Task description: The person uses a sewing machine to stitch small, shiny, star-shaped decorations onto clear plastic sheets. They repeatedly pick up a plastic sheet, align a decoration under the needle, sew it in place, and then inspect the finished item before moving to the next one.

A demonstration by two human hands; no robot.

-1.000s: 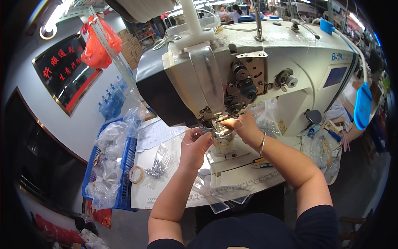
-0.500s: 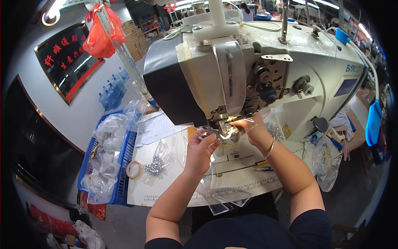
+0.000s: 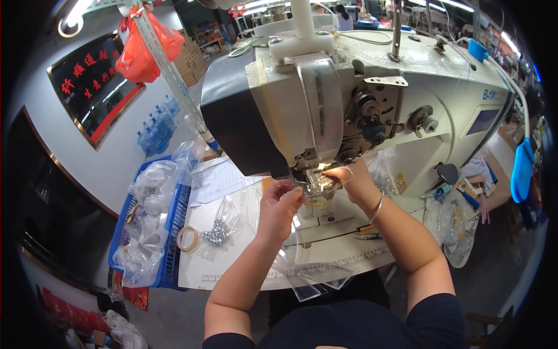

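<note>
An industrial sewing machine (image 3: pixel 447 75) stands before me, its lamp shining on the needle area. My left hand (image 3: pixel 279 212) is closed, thumb against fingers, on the left edge of a clear plastic piece (image 3: pixel 315 187) under the machine head. My right hand (image 3: pixel 357 185), with a bangle at the wrist, pinches the same piece on the right of the needle. Glare and the fingers hide part of the plastic and the needle tip. Several clear plastic strips (image 3: pixel 305 288) hang over the table's front edge, below the hands.
On the left, a blue basket (image 3: pixel 170 247) holds clear bags. Beside it lie a tape roll (image 3: pixel 187 238), a bag of small shiny metal parts (image 3: pixel 217 231) and paper sheets (image 3: pixel 221 179). Pens (image 3: pixel 369 237) lie right of the needle area; clear bags (image 3: pixel 450 227) hang at the table's right end.
Both hands have shifted very slightly, and the left fingers sit a touch lower and further left. The plastic piece stays under the machine head, held by both hands.
</note>
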